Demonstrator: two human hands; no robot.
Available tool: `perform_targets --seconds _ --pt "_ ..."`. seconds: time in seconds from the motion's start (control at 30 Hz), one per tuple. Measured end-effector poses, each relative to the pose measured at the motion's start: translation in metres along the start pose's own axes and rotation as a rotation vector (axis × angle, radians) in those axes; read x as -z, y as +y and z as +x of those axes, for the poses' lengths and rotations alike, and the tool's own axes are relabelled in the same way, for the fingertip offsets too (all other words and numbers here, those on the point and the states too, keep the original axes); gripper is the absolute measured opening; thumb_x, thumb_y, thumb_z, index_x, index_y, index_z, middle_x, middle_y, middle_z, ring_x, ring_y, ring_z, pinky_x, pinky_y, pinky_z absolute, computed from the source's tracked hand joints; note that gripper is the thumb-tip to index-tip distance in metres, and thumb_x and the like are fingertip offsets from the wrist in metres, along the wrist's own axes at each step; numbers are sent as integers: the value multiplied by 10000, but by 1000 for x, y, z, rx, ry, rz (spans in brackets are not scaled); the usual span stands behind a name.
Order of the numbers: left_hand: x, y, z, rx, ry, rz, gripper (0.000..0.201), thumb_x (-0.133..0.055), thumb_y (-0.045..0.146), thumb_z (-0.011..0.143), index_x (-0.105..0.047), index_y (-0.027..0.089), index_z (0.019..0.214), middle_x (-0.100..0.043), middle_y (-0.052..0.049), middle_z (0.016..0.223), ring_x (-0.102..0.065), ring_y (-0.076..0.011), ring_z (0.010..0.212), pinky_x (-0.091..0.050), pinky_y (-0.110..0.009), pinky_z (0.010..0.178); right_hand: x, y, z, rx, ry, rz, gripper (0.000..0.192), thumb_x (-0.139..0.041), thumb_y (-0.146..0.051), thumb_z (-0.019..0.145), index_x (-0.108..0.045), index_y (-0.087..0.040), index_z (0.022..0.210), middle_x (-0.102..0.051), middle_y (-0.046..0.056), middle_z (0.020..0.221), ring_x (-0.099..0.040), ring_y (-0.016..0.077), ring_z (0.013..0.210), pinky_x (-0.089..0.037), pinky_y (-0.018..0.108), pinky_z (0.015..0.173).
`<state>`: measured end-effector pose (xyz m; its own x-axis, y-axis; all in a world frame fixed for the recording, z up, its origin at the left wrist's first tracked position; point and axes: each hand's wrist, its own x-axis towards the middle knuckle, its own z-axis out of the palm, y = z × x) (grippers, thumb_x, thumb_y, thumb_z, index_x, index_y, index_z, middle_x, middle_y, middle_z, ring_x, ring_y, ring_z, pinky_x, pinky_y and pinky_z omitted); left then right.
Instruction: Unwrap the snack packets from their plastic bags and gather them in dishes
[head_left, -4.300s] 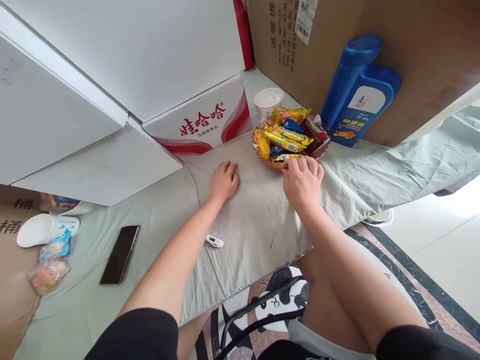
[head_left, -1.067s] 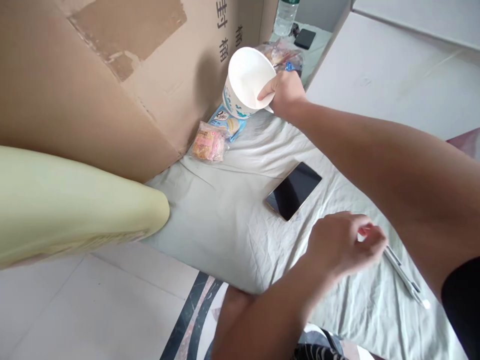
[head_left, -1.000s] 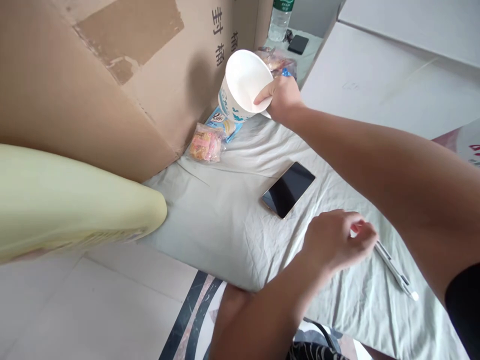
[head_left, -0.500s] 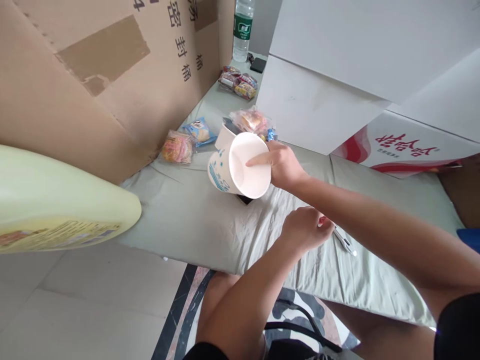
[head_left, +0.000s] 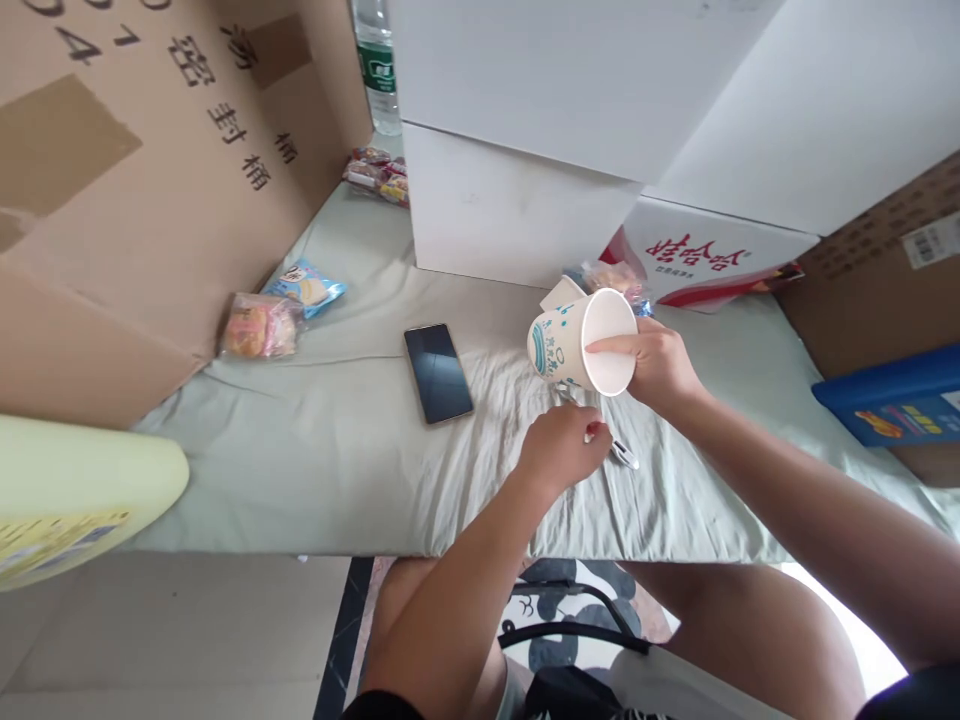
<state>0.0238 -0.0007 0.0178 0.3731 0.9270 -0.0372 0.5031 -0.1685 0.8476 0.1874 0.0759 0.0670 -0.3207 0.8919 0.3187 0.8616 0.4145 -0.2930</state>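
My right hand (head_left: 664, 365) grips a white paper cup (head_left: 555, 345) with blue print, tilted so its mouth faces me. One finger reaches inside; the cup's visible interior looks bare. Close behind the cup are a clear-wrapped snack (head_left: 616, 278) and a white piece (head_left: 562, 292), both partly hidden. My left hand (head_left: 566, 445) is curled closed low over the cloth; what it holds, if anything, is hidden. A slim white tool (head_left: 624, 455) shows beside its fingers, its kind unclear. A dark phone (head_left: 439, 372) lies to the left of my hands.
Wrapped snacks (head_left: 262, 325) and a blue packet (head_left: 306, 287) lie by the cardboard box (head_left: 172, 250) at left. More packets (head_left: 379, 175) and a water bottle (head_left: 377, 70) stand behind. White boxes (head_left: 517, 200) line the back. A blue box (head_left: 892, 395) sits right, a pale green container (head_left: 90, 480) left.
The view has swung right. My right hand has carried the cup, with the wrapped snack behind it, rightward, uncovering the phone. My left hand stays closed near the white tool.
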Motion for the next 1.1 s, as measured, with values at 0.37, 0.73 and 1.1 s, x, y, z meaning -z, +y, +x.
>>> perform_targets --seconds 0.37,0.73,1.1 --pt "-17 -26 9 -288 402 160 573 -758 180 816 -514 265 1327 -425 -155 1462 -568 -279 1332 -591 -399 986 -8 43 -71 -73 0 -154 484 -444 -117 929 -720 -217 1314 -783 112 1044 -681 272 915 -467 371 799" --pt "-3 -37 38 -289 733 92 278 -765 305 842 -625 229 1070 -559 -105 1272 -635 -222 1133 -619 -276 739 -28 71 -121 -272 211 7 209 -550 -289 1017 -747 -243 966 -802 45 942 -662 231 891 -288 364 768" --pt "-2 -58 70 -138 604 -37 297 -740 292 816 -661 227 1095 -561 -80 1215 -661 -145 914 -622 -278 753 -22 114 -124 -369 295 -215 220 -642 -281 913 -747 -237 1102 -742 112 1178 -527 356 1189 -345 460 887"
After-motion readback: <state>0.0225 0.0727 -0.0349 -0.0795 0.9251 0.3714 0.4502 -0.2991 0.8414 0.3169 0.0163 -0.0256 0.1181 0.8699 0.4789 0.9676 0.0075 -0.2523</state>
